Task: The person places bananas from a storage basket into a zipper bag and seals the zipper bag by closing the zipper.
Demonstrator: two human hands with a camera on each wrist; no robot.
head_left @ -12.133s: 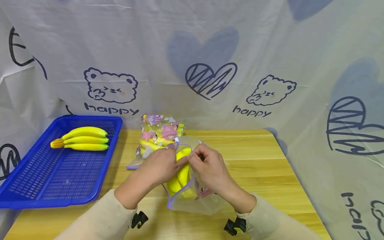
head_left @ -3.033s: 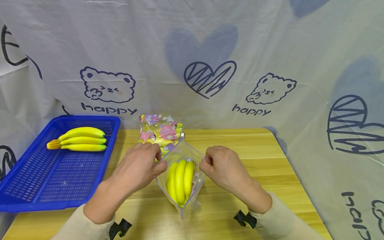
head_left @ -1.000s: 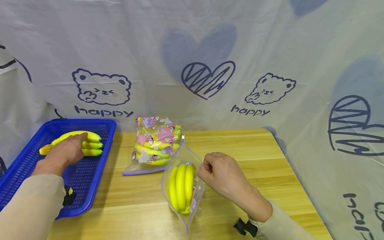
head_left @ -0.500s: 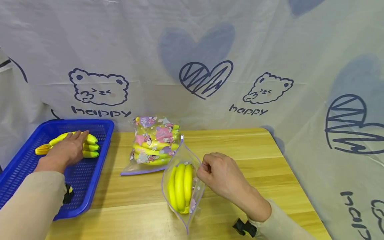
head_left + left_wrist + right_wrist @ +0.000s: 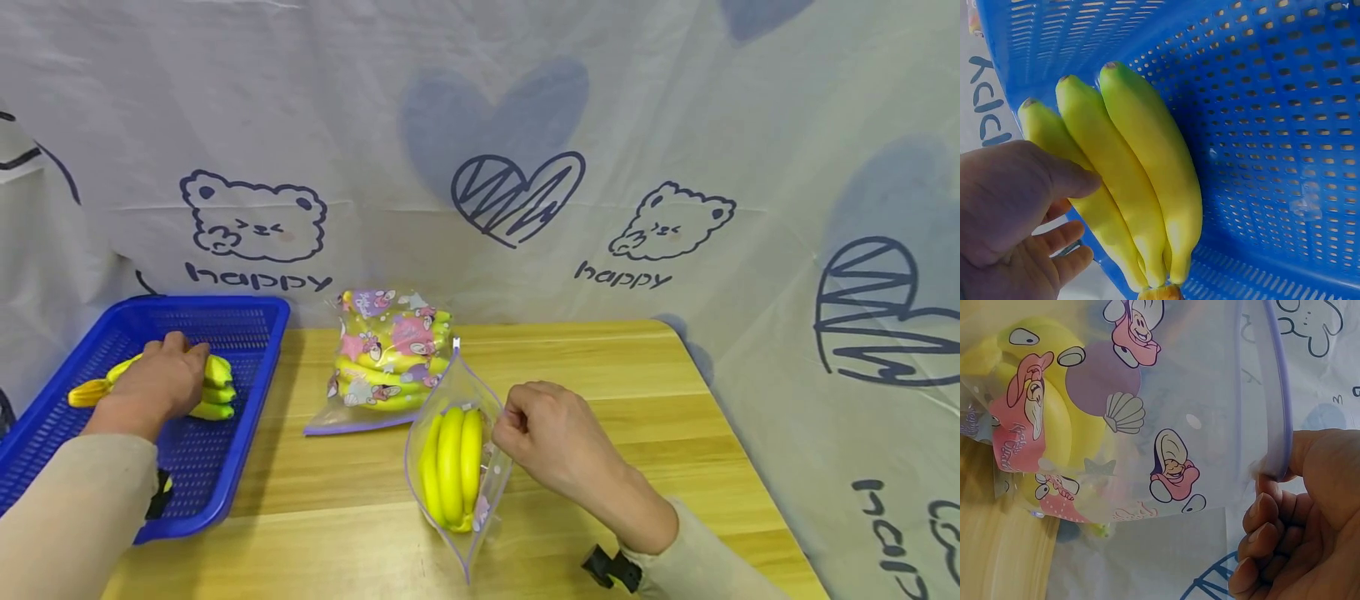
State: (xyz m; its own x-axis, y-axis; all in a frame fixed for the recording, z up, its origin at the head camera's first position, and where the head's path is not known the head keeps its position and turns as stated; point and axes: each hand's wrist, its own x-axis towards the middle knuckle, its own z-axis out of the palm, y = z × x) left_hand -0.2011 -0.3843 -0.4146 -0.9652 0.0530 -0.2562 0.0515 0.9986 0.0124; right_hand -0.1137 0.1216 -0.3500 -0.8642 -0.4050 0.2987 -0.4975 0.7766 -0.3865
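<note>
In the blue basket (image 5: 257, 408), my left hand (image 5: 156, 382) grips a bunch of yellow bananas (image 5: 215, 393) with greenish tips. The left wrist view shows the thumb across the outer banana (image 5: 1107, 219), with the other fingers partly hidden along the bunch's side. My right hand (image 5: 553, 427) pinches the purple-edged rim of a clear zip bag (image 5: 495, 487), whose mouth gapes wide. Inside that bag sits another banana bunch (image 5: 452, 467). From the right wrist, thumb and forefinger hold the bag's edge (image 5: 1280, 394), and the bag wall carries cartoon prints.
A second printed zip bag (image 5: 411, 337) with bananas inside lies behind the held bag, its purple edge towards me. Both bags are on a wooden table (image 5: 637, 392). A patterned white cloth (image 5: 375, 242) hangs behind the table and along the right side.
My left hand has left the bag, reached into the basket, closed on the banana bunch and shifted it slightly left and nearer. My right hand has kept its pinch on the bag's edge.
</note>
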